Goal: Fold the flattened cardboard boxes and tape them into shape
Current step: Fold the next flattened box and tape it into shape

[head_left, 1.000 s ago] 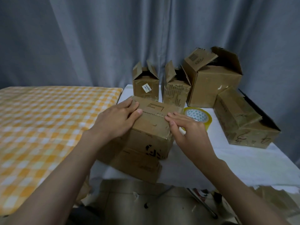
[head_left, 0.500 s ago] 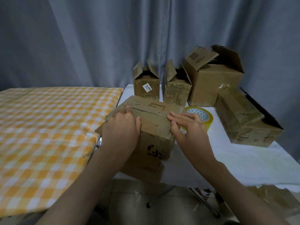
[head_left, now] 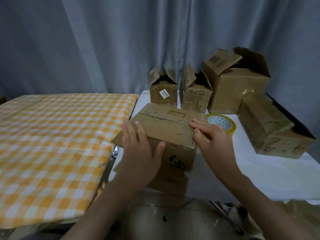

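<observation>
A brown cardboard box with its top flaps closed sits at the near left corner of the white table. My left hand lies flat on the box's left near edge, fingers straight, thumb on the front face. My right hand presses its fingers along the seam at the box's right end. A roll of clear tape with a yellow core lies just behind my right hand. Flattened cardboard hangs below the box at the table's front edge.
Several folded boxes stand at the back: two small ones, a large one with open flaps, and one lying on its side at the right. A yellow checked cloth covers the surface to the left. Grey curtain behind.
My left hand has slid from the top of the box towards its left near edge. My right hand has stayed at the seam on the right end.
</observation>
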Available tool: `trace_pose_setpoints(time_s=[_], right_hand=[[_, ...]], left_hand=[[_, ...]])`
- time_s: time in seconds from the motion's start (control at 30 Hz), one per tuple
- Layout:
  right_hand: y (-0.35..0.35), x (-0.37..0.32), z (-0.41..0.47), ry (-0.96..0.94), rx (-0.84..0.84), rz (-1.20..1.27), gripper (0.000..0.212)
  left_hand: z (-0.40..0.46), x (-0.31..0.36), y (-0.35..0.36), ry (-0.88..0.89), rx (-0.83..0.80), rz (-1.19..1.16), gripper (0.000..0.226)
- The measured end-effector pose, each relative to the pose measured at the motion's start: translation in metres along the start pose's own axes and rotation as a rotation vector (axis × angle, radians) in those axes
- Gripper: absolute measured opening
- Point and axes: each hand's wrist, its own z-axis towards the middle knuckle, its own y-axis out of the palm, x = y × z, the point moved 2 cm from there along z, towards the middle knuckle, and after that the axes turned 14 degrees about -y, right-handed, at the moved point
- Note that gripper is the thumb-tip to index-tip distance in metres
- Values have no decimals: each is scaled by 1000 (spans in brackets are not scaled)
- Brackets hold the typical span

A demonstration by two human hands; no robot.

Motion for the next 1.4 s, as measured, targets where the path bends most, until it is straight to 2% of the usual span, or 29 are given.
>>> trace_pose_setpoints(time_s=[0.1,0.17,0.23,0.3,0.47,0.57,0.73,0.83,1.0,1.13,1.27,1.4], right_hand=[[-2,2,-1,28,50,41,28],[-2,3,-2,57,80,99,30],[-1,6,-3,95,113,169,31],[0,8,-5,122,145,236,32],[1,13,-11,246,274,415,34],[4,13,-12,308,328,406,37],[8,6,-11,337,365,325,34],[8,7,-12,413,365,414,33],[3,10,-6,430,352,476,28],[9,13,1,438,207,530,40],[14,17,7,412,71,596,45],[11,28,11,559,22,898,54]], left_hand=[[-5,-4,-5,44,82,-41,84],[4,-9,-24,86,228,-145,70],[25,-15,-40,80,280,-299,57],[55,-20,-49,18,218,-396,50],[95,-18,-29,-102,-212,-605,45],[93,-14,-17,-97,-217,-611,25],[89,-17,-17,-98,-191,-633,25],[87,-16,-17,-103,-190,-633,26],[78,-10,-16,-105,-181,-550,37],[61,-12,-9,-75,-55,-443,50],[59,-21,-6,-106,-37,-331,61],[55,-19,-8,-31,22,-177,64]])
